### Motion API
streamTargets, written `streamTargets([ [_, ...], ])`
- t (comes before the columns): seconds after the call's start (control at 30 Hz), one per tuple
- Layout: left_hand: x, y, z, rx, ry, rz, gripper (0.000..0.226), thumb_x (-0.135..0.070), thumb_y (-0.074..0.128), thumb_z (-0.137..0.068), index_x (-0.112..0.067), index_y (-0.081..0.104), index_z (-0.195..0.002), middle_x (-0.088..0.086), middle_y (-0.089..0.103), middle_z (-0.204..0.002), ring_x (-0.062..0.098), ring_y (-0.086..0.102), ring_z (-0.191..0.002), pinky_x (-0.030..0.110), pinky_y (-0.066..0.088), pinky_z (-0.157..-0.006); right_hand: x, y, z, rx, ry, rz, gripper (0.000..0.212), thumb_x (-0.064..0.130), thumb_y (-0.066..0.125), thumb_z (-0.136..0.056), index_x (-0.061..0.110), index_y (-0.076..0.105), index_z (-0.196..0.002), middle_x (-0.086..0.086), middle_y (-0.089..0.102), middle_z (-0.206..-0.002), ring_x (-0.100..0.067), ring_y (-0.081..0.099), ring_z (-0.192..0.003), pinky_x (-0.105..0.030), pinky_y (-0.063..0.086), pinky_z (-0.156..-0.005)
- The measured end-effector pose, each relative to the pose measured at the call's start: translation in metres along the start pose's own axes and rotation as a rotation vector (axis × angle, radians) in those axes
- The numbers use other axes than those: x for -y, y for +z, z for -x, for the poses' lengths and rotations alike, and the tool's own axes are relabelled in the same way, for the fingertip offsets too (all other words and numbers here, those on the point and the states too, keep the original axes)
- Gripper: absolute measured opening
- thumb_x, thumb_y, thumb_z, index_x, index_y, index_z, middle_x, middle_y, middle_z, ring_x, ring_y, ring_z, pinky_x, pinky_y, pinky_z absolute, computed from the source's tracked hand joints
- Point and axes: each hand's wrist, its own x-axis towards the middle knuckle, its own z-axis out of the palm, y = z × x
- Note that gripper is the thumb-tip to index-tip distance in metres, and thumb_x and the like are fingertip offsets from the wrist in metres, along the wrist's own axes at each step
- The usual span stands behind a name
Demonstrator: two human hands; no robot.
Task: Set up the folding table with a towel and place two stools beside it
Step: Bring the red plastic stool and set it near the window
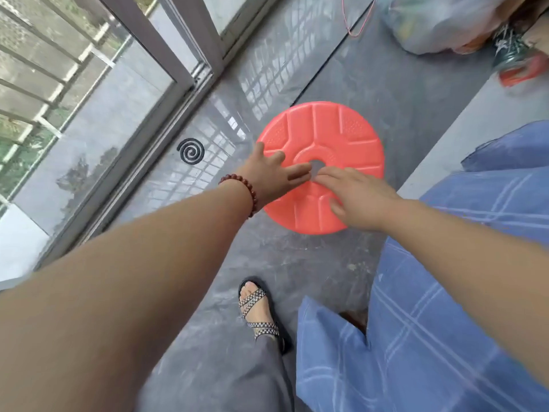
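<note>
A round coral-red plastic stool (pixel 326 129) stands on the grey floor, seen from above, with a hole in the middle of its seat. My left hand (pixel 273 176), with a bead bracelet at the wrist, lies flat on the seat's left side, fingers spread and pointing at the hole. My right hand (pixel 353 194) rests on the seat's near right side, fingertips at the hole's edge. A blue checked towel (pixel 445 307) drapes over the table at the right. Only this one stool shows. The stool's legs are hidden under its seat.
A sliding glass door (pixel 124 120) with a metal track runs along the left. A black mosquito coil (pixel 191 150) lies on the floor near it. A plastic bag (pixel 439 22) and a red-edged object (pixel 523 69) sit at the far right. My sandalled foot (pixel 258 310) stands below the stool.
</note>
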Motion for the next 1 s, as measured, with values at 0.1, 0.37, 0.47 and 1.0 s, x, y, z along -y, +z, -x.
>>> streamTargets([
  [0.1, -0.014, 0.027, -0.029, 0.014, 0.030, 0.016, 0.085, -0.016, 0.057, -0.088, -0.028, 0.001, -0.150, -0.014, -0.001, -0.157, 0.027, 0.038, -0.124, 0.052, 0.034, -0.099, -0.014, 0.034, -0.018, 0.043, 0.013, 0.001, 0.058, 0.019, 0.045, -0.090, 0.024, 0.027, -0.146, 0.010, 0.024, -0.151, -0.022, 0.037, -0.128, -0.041, 0.040, -0.101],
  [0.37, -0.047, 0.078, -0.076, 0.047, 0.027, 0.088, 0.080, -0.015, 0.050, -0.092, -0.029, -0.003, -0.150, -0.014, 0.000, -0.157, 0.026, 0.037, -0.125, 0.057, 0.025, -0.104, -0.033, 0.089, -0.045, 0.110, 0.035, 0.038, 0.066, 0.023, 0.049, -0.089, 0.023, 0.020, -0.148, 0.008, 0.017, -0.155, -0.020, 0.032, -0.133, -0.033, 0.033, -0.104],
  [0.47, -0.050, 0.081, -0.085, 0.081, 0.041, 0.115, 0.073, -0.013, 0.043, -0.095, -0.027, -0.005, -0.150, -0.012, -0.003, -0.157, 0.026, 0.035, -0.129, 0.061, 0.016, -0.108, -0.036, 0.096, -0.050, 0.115, 0.050, 0.034, 0.067, 0.022, 0.047, -0.090, 0.022, 0.016, -0.149, 0.008, 0.014, -0.156, -0.020, 0.030, -0.133, -0.033, 0.034, -0.103],
  [1.0, -0.055, 0.096, -0.090, 0.034, -0.049, 0.409, 0.068, -0.009, 0.037, -0.095, -0.021, 0.000, -0.150, -0.001, -0.003, -0.159, 0.022, 0.023, -0.137, 0.043, 0.033, -0.101, -0.037, 0.108, -0.060, 0.024, 0.234, -0.025, 0.076, 0.012, 0.050, -0.088, 0.021, 0.009, -0.151, 0.008, -0.010, -0.159, -0.021, 0.014, -0.144, -0.038, 0.032, -0.108],
])
